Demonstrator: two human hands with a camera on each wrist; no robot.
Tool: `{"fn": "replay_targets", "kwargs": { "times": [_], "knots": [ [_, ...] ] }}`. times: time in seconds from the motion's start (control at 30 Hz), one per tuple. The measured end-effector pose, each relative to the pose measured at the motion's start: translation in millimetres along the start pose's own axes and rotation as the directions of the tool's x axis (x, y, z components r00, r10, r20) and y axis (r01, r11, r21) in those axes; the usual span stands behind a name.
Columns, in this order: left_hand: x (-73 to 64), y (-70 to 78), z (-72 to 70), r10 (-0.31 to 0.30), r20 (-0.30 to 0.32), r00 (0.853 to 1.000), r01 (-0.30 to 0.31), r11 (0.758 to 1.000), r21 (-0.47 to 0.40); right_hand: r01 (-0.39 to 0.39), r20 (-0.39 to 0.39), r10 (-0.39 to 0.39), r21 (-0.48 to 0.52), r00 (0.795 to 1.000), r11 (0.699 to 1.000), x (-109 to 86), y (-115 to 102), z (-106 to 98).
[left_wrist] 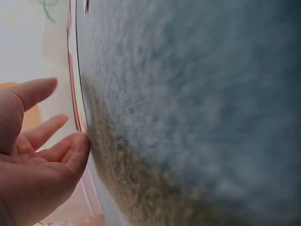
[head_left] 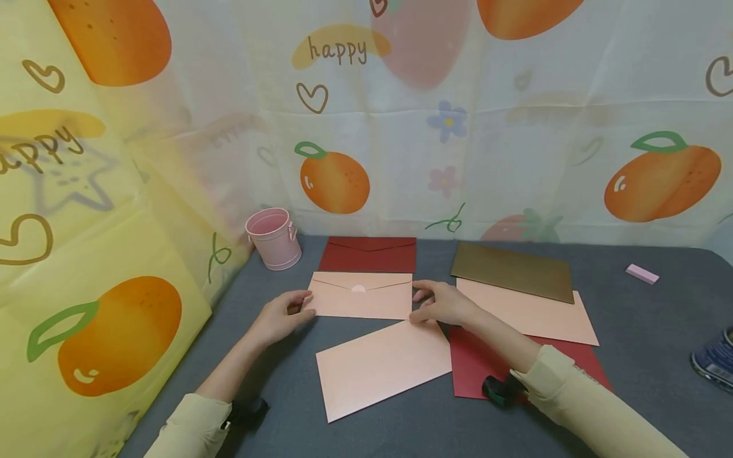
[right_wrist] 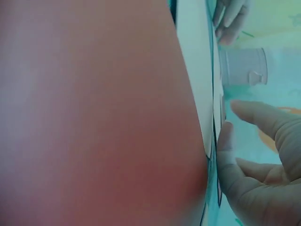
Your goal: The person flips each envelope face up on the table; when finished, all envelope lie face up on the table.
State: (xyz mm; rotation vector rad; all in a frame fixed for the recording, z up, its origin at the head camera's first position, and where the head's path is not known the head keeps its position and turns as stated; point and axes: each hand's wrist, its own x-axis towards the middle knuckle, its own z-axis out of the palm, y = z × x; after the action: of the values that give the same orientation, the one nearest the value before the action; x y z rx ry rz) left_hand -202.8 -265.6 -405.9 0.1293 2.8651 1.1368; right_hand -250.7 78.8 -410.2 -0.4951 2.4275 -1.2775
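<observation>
A pale pink envelope (head_left: 361, 305) with a round white seal on its flap lies on the dark grey table, flap side up. At its left edge, my left hand (head_left: 280, 320) rests with fingertips on the border. My right hand (head_left: 443, 304) is at the opposite edge, fingertips right beside the right corners. Both wrist views show thumb and fingers apart and loosely bent. Behind the envelope lies a dark red envelope (head_left: 372, 254). A second pale pink envelope (head_left: 380, 369) lies askew in front, its upper right corner under my right fingertips in the head view.
To the right, a brown-gold envelope (head_left: 512, 270), a pale pink envelope (head_left: 532, 318) and a red envelope (head_left: 472, 366) overlap. A pink bucket (head_left: 275, 238) stands at back left. A small pink block (head_left: 642, 274) and a blue can (head_left: 716, 359) are far right. Printed cloth (head_left: 401, 165) hangs behind.
</observation>
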Motion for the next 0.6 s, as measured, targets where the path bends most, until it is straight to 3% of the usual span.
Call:
{"fn": "replay_targets", "kwargs": {
  "times": [0.2, 0.33, 0.47, 0.6],
  "knots": [
    [-20.6, 13.7, 7.0, 0.083, 0.043, 0.996, -0.086, 0.994, 0.070, 0.135, 0.005, -0.135, -0.065, 0.991, 0.989, -14.2, 2.2, -4.7],
    [-39.0, 22.5, 14.5, 0.132, 0.122, 0.984, -0.143, 0.985, 0.093, 0.208, 0.033, -0.205, -0.116, 0.978, 0.971, -27.7, 4.8, -5.2],
    [-59.1, 28.2, 20.0, 0.166, 0.243, 0.956, -0.196, 0.975, 0.102, 0.262, 0.114, -0.241, -0.223, 0.964, 0.939, -41.7, 4.7, -6.7],
    [-76.5, 30.0, 22.1, 0.159, 0.375, 0.913, -0.210, 0.973, 0.098, 0.293, 0.234, -0.228, -0.300, 0.945, 0.908, -54.1, 4.8, -8.4]
  ]
}}
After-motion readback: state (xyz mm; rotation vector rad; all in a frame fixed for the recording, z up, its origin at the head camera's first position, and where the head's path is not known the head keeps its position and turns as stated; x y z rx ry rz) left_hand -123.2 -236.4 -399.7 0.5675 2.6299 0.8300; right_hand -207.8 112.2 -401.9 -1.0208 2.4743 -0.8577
